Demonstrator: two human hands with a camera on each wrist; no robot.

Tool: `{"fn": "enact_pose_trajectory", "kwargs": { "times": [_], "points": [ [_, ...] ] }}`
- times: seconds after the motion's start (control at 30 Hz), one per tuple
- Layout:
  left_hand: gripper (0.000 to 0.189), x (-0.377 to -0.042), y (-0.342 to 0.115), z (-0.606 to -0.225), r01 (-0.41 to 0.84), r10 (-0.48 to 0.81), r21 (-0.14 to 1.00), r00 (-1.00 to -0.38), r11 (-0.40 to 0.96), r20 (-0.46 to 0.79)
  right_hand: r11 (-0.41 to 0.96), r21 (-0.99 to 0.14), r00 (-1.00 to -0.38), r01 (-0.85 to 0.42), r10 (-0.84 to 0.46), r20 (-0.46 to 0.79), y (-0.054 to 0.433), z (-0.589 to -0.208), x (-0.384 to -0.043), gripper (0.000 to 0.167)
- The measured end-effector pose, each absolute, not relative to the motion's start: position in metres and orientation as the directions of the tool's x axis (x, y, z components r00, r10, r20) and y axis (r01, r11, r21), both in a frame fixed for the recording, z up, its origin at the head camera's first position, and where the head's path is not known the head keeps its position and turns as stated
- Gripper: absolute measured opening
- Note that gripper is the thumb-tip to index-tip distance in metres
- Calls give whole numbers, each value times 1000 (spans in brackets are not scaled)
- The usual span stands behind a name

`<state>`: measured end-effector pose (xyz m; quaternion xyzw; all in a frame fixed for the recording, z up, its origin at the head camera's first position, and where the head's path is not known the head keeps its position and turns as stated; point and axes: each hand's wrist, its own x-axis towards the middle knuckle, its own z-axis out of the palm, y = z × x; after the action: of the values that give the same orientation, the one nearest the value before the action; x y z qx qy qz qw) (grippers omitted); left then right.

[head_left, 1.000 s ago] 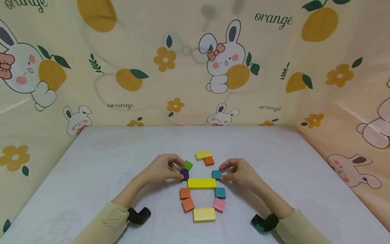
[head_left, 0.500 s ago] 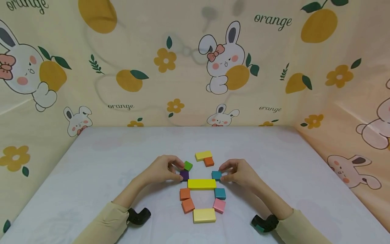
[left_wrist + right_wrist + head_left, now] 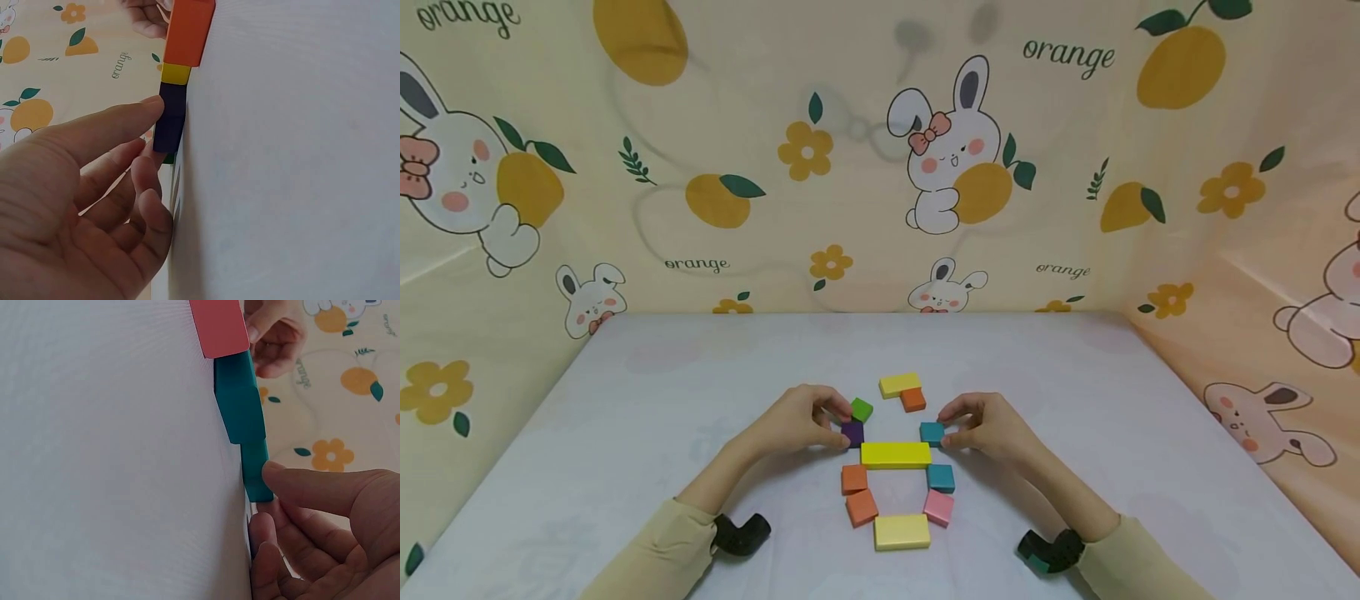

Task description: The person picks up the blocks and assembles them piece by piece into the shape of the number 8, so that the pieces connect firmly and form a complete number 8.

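Note:
My left hand [image 3: 796, 419] pinches a dark purple block [image 3: 852, 434], thumb on its near side, index finger by a small green block [image 3: 861, 409] just behind it. Opposite, my right hand [image 3: 992, 423] pinches a teal block [image 3: 932, 433] between thumb and fingers. Between and just in front of these lies a long yellow block [image 3: 895, 455]. In the left wrist view the thumb presses the purple block [image 3: 170, 119]; the green one is mostly hidden. The right wrist view has the thumb on the teal block [image 3: 255, 472].
Nearer me, two orange blocks [image 3: 854, 479], a second teal block [image 3: 941, 477], a pink block [image 3: 938, 507] and a pale yellow block [image 3: 902, 532] form a ring under the long one. Farther back a yellow block [image 3: 899, 384] meets an orange one [image 3: 913, 400]. A printed backdrop [image 3: 865, 208] borders the white table.
The whole scene shifts slightly down in the head view. Hands and blocks keep their places relative to one another.

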<state>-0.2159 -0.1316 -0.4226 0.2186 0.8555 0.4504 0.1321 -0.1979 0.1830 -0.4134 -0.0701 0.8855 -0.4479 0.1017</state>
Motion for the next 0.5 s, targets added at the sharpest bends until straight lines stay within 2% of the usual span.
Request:
{"fn": "enact_pose_trajectory", "kwargs": {
  "times": [0.5],
  "points": [
    [36,-215,-132,-422,259,498,829,-867,495,-27,576,-816,-960,-53,-255,-118,185,-413,-200,27]
  ]
}}
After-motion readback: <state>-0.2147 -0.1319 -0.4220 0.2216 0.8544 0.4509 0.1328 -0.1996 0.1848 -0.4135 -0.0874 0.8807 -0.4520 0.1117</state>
